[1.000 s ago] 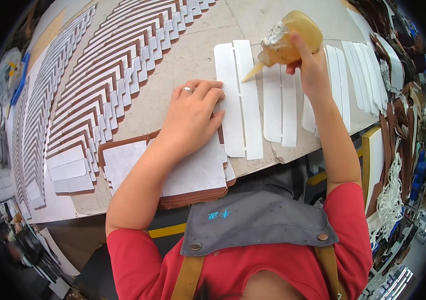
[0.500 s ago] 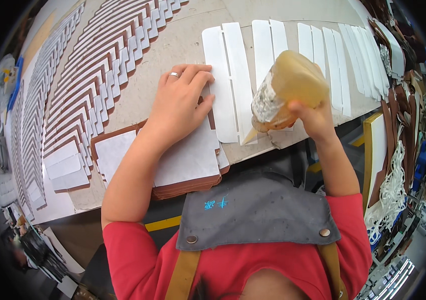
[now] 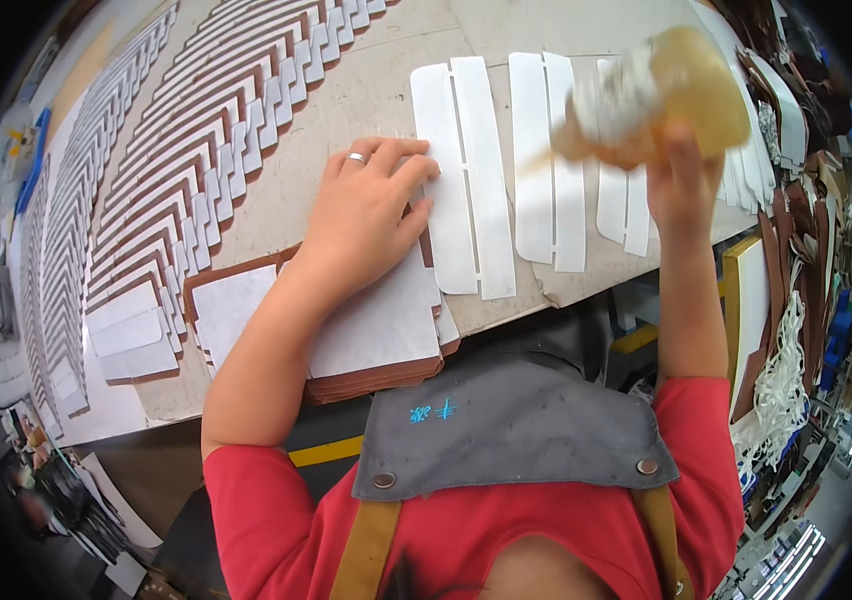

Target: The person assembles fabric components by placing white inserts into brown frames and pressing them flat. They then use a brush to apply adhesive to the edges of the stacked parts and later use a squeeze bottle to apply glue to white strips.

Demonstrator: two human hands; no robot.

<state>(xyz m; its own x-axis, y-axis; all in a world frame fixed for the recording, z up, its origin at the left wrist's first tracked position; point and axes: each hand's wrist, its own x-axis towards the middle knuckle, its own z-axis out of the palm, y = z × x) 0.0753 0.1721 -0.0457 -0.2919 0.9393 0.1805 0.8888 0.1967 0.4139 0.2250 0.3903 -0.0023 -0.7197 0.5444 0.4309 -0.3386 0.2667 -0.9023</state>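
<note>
My right hand (image 3: 684, 178) grips a yellowish squeeze bottle (image 3: 698, 85) tilted on its side. White crust covers its neck end, and its pointed nozzle, blurred by motion, hangs over the second white slotted piece (image 3: 534, 150). My left hand (image 3: 366, 205) lies over a stack of brown pieces with white backing (image 3: 376, 325) at the table's front edge. Its fingers are loosely bent, the thumb apart, and the fingertips are at the left edge of the nearest white slotted piece (image 3: 486, 190). What lies under the palm is hidden.
Long overlapping rows of brown-edged white pieces (image 3: 171, 165) fan across the table's left side. Further white strips (image 3: 626, 215) lie to the right, partly behind my right hand. Beyond the table's right edge hang brown strips (image 3: 781, 240) and a tangle of white cord (image 3: 784, 385).
My right hand has lifted the bottle up and to the right, taking the nozzle off the nearest white piece's lower end. The left hand stays nearly in place.
</note>
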